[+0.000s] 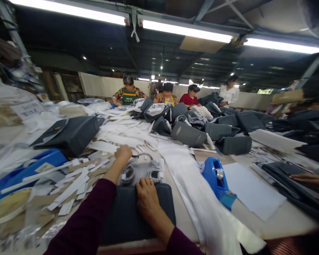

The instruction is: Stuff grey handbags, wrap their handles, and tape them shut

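Note:
A dark grey-blue bag (pixel 119 212) lies flat in front of me at the table's near edge. My right hand (pixel 148 198) rests on it, fingers together and bent over its far edge. Beyond that edge are coiled cord-like straps in clear wrapping (pixel 154 173), with a similar wrapped coil (pixel 127 174) to the left. My left hand (pixel 123 153) is a closed fist around the end of a thin dark handle (pixel 143 154) that arches over the coils. The fingertips of the left hand are hidden.
A blue tape dispenser (pixel 212 177) stands to the right, beside white foam sheeting (pixel 186 177) and white paper (pixel 252 187). Cardboard strips (pixel 77 180) and a blue tray (pixel 50 157) lie left. Another dark bag (pixel 74 132) stands behind them. Co-workers sit beyond piled bags (pixel 188 134); a co-worker's hand (pixel 312 180) is at right.

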`<action>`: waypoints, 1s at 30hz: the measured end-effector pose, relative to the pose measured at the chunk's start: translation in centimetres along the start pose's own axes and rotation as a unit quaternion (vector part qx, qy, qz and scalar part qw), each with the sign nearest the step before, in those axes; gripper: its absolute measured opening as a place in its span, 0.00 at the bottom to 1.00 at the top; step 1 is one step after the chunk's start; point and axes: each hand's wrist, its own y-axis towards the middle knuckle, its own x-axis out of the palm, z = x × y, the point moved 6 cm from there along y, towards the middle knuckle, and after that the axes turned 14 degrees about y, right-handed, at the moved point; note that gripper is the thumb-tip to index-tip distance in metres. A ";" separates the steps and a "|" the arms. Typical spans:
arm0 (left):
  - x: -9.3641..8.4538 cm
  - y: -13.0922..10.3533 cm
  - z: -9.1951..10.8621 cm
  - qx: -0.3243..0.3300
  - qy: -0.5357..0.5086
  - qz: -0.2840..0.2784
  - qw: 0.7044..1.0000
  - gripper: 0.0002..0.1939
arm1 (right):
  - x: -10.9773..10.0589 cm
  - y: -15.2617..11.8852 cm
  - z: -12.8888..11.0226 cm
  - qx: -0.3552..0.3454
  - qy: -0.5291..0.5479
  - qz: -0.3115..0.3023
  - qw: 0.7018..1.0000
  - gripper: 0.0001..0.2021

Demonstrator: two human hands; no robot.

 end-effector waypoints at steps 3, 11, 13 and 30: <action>-1.3 -3.5 2.2 0.088 -0.062 0.065 0.992 0.15 | 0.1 0.0 0.0 0.001 0.010 -0.007 1.000 0.12; 2.3 -12.8 5.2 0.286 -0.196 0.063 0.936 0.14 | 0.1 -0.2 0.3 -0.010 0.045 0.024 0.999 0.22; 2.7 -12.6 4.7 0.300 -0.210 0.074 0.927 0.13 | 0.0 -0.2 0.2 -0.005 0.027 0.004 1.000 0.19; 4.7 -15.1 2.6 0.347 -0.057 0.087 0.932 0.05 | 0.6 -2.0 1.8 -0.039 0.112 0.098 0.988 0.17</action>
